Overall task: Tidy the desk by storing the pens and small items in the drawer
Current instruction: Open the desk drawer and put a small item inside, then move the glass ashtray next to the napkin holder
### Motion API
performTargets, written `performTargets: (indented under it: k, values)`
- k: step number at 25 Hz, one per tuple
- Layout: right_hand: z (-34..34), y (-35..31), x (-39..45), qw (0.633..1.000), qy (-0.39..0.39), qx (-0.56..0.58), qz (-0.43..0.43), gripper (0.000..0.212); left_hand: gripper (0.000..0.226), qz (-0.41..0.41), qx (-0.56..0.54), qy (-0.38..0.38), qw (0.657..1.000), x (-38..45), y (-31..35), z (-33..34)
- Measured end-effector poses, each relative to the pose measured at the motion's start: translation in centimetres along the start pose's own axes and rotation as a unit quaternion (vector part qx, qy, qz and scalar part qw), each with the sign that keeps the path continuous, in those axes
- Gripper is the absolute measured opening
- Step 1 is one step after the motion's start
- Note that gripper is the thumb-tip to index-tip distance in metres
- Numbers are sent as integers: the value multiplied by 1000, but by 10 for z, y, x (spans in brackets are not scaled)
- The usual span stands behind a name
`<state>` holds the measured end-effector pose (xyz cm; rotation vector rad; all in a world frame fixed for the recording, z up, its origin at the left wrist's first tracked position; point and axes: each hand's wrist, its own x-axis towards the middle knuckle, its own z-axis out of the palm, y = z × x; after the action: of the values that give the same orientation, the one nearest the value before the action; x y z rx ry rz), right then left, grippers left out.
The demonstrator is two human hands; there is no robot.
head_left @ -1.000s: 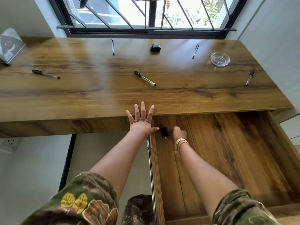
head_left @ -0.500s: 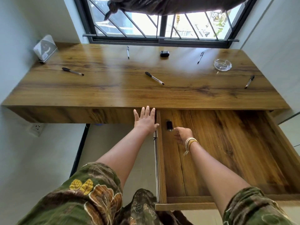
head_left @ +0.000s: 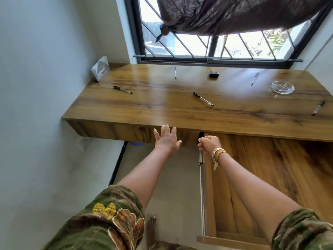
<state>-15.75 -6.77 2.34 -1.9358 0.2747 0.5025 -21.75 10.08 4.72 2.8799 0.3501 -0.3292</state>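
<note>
1. We see our left hand (head_left: 166, 139) spread flat, fingers straight, resting against the front edge of the long wooden table (head_left: 162, 105).
2. Our right hand (head_left: 209, 142), wearing pale and orange bracelets at the wrist, is loosely curled at the back left corner of the pulled-out wooden drawer (head_left: 270, 168); we cannot tell whether it holds anything.
3. Five pens lie well apart on the table: a black-capped pen at the left (head_left: 122, 89), a slim pen near the window (head_left: 175, 72), a black-capped clear pen in the middle (head_left: 203, 99), a dark pen at the far right (head_left: 255, 79), and a black-capped pen by the right edge (head_left: 318, 108).
4. A small black box (head_left: 213, 74) sits near the window, and a clear glass ashtray (head_left: 282, 87) sits at the right.
</note>
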Motion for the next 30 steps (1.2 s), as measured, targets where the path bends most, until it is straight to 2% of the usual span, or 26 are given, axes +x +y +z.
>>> performTargets:
  k: [10,15,19,22,27,30]
  values:
    - [143,-108,63,986,85,-94,-108,18,55,31,-27,27,999,94,-142,-50]
    - [165,-134,89,971,109,-143,-155,19,55,39,-30,30,998,131,-166,-64]
    - [149,-154,113,951,196,-162,-176,18,56,57,-29,38,997,167,-158,-74]
    - [123,-169,143,941,262,-145,-160,16,56,78,-34,40,996,203,-134,-76]
    - [54,-193,215,931,320,-104,-143,16,55,123,-27,51,991,279,-69,-81]
    - [7,-192,253,928,346,-91,-104,19,55,139,-33,32,989,317,-22,-86]
